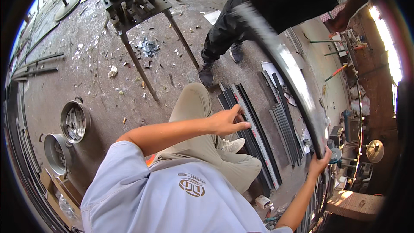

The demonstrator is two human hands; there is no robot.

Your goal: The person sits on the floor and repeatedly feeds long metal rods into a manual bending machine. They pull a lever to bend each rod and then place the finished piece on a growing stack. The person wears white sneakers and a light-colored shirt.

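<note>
Right hand (320, 163) closed round the near end of a long strip (298, 87); left hand (227, 122) empty, fingers spread, over a bundle of dark strips (254, 133) on the floor (103, 103); contact unclear. Risk (judged): one-ended grip gives poor control, so the strip could twist or dip onto the bundle; a wide swing might knock the co-worker's dark trousers (222, 34). Strip: raised, slanting up and away, slightly bowed (possibly lens); dark edge near the hand, glossy silvery face midway, far end blurred.
</note>
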